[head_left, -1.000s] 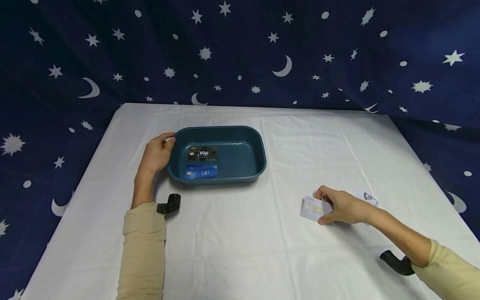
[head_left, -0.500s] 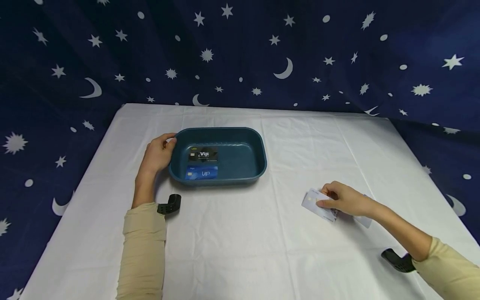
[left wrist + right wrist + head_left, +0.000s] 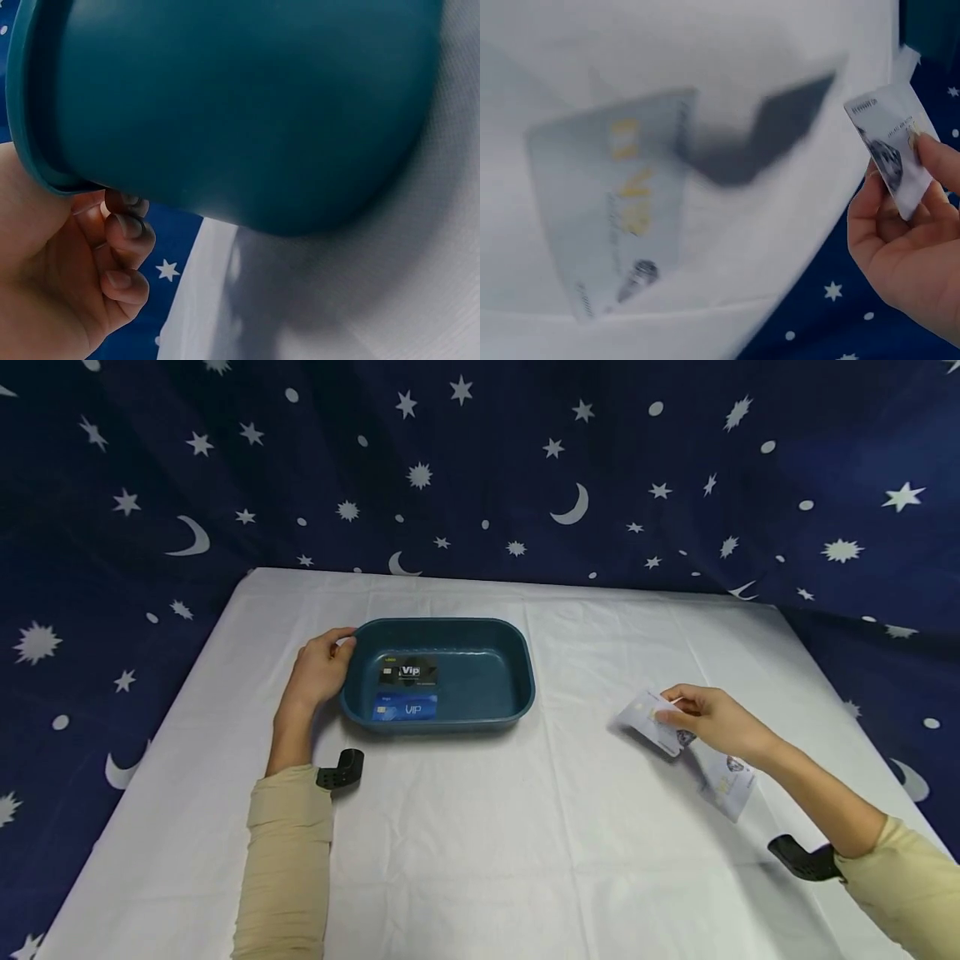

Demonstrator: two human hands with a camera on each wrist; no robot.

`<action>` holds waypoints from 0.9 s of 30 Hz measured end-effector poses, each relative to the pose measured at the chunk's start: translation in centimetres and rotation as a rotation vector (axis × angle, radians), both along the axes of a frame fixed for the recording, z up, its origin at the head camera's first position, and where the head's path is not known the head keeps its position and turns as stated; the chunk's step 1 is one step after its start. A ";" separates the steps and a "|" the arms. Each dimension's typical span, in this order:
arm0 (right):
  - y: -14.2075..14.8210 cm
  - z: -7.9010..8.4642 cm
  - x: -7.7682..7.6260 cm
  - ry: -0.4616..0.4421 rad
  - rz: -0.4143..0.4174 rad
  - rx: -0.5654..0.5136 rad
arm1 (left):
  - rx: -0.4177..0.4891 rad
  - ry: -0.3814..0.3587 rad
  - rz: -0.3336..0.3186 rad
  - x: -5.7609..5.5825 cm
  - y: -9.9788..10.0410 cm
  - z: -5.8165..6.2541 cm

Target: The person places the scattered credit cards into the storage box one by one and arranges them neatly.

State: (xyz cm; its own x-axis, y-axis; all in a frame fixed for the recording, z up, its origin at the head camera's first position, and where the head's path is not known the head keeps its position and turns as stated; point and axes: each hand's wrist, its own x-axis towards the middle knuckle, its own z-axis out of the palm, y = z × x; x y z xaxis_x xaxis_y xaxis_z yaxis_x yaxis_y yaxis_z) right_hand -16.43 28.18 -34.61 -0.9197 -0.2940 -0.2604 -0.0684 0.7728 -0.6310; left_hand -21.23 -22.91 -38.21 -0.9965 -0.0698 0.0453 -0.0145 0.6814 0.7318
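My left hand [image 3: 315, 670] grips the left end of the dark teal plastic basin [image 3: 480, 683]; in the left wrist view its fingers curl beside the rim and basin wall [image 3: 247, 112]. Inside the basin lie a black VIP card [image 3: 408, 671] and, nearer me, a blue VIP card [image 3: 405, 707]. At the right my right hand [image 3: 720, 718] pinches a white VIP card [image 3: 649, 720], raised and tilted above the cloth. Behind the held card [image 3: 889, 139] a pale corner shows; whether it is a second card I cannot tell. Another white VIP card [image 3: 729, 787] lies below that hand.
The table has a white, slightly creased cloth [image 3: 480, 827]. A dark blue curtain [image 3: 480, 460] with stars and moons hangs behind it and at both sides. Black wrist mounts [image 3: 806, 858] stick out from both sleeves.
My right hand has lifted the white card off the cloth and moved slightly away from me, uncovering more of the other white card. The left hand stays on the basin.
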 end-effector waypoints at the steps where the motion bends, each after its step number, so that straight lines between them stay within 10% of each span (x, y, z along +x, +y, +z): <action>1: 0.0 0.2 -0.2 0.017 -0.007 0.017 | -0.001 -0.003 -0.001 0.0 0.0 0.0; 27: -10.1 4.8 -7.7 0.241 0.152 0.018 | -0.009 0.005 0.001 0.3 0.2 0.0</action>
State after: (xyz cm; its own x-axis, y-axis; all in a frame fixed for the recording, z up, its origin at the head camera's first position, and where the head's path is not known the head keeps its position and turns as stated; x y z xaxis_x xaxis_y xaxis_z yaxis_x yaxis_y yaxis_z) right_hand -24.17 18.06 -29.81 -0.9014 -0.4307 -0.0456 -0.3309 0.7528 -0.5690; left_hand -20.97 -22.71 -38.20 -0.9963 -0.0699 0.0509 -0.0112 0.6880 0.7256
